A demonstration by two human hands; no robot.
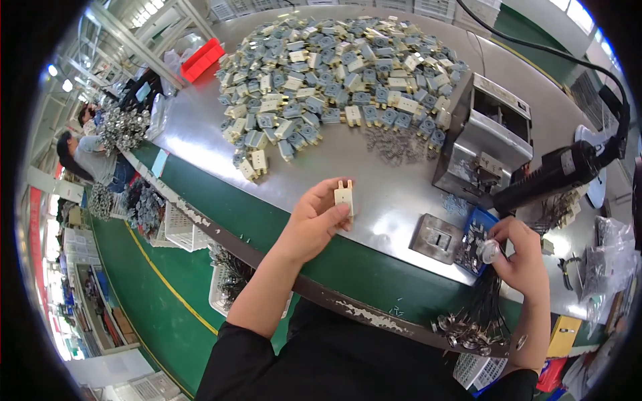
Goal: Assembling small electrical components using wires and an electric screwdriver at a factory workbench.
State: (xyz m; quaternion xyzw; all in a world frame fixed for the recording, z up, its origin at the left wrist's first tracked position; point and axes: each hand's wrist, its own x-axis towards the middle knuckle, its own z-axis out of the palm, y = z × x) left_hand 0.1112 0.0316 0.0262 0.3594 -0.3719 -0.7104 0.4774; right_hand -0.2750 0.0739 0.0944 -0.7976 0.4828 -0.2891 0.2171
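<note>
Block [343,196] left of tray [483,215]
Left hand [315,220] is pinching it, right hand [521,257] a round piece [489,252]; keeping prongs [340,184] free is probably helping.

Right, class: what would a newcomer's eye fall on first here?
First, the big heap of grey and cream blocks across the far side of the metal table. Then the left hand at centre, gripping one cream block, and the black cylinder to the right.
</note>
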